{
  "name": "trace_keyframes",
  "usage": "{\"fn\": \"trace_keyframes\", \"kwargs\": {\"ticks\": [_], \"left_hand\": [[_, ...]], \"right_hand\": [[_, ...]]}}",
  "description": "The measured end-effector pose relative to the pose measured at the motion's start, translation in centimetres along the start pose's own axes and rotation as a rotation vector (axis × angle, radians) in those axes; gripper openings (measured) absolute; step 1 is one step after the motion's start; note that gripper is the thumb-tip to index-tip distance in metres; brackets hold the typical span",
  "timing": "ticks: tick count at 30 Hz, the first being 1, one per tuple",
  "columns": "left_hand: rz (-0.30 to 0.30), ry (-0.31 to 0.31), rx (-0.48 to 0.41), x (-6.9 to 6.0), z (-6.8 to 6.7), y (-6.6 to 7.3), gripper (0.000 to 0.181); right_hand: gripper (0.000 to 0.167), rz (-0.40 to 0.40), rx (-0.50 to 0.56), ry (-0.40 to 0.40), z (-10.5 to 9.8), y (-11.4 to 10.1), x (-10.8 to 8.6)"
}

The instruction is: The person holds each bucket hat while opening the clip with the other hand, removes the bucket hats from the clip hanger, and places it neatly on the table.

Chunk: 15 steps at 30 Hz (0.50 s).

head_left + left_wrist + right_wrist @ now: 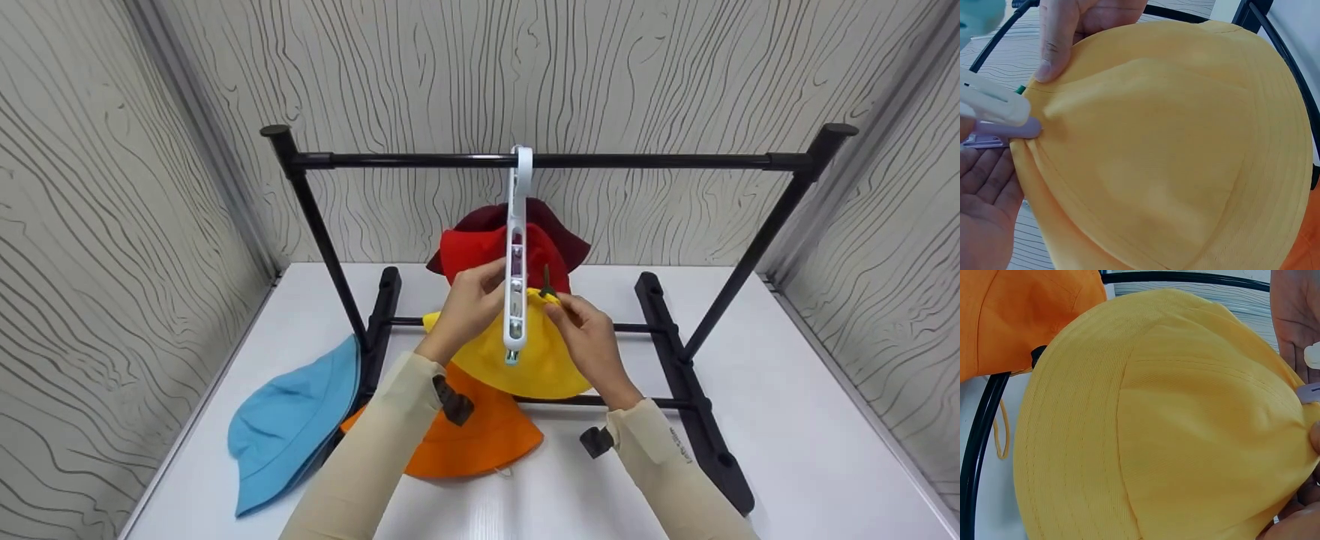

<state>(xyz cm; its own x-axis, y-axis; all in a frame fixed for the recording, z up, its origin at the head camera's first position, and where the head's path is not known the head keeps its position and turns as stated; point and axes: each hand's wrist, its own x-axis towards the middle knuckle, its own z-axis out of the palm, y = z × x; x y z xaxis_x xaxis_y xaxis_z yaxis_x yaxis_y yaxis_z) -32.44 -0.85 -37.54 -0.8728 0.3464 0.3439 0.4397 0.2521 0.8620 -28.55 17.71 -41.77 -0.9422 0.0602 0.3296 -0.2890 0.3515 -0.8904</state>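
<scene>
A yellow bucket hat (510, 356) with a thin green stem (547, 281) at its crown stands under a white clip hanger (515, 300). My right hand (592, 341) pinches the hat's fabric beside the stem; its thumb (1057, 42) lies on the crown in the left wrist view. From the other side my left hand (472, 304) reaches in at the hanger. A purple clip (1008, 129) touches the gathered crown, with the left hand's fingers around the clip's far end, partly hidden. A red hat (480, 251) and a dark red hat (559, 232) are behind.
The hanger hooks over the top bar (652, 161) of a black rack. An orange hat (465, 442) lies below the yellow one. A light blue hat (296, 420) leans by the rack's left foot (386, 300). The right foot (694, 397) stands on the white table (810, 420).
</scene>
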Motion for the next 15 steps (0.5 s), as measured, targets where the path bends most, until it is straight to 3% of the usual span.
{"fn": "trace_keyframes", "kwargs": {"ticks": [15], "left_hand": [[-0.016,0.009,0.032,0.23,0.09,0.01,0.038]], "right_hand": [[0.035,0.020,-0.027,0.017,0.11,0.05,0.00]]}}
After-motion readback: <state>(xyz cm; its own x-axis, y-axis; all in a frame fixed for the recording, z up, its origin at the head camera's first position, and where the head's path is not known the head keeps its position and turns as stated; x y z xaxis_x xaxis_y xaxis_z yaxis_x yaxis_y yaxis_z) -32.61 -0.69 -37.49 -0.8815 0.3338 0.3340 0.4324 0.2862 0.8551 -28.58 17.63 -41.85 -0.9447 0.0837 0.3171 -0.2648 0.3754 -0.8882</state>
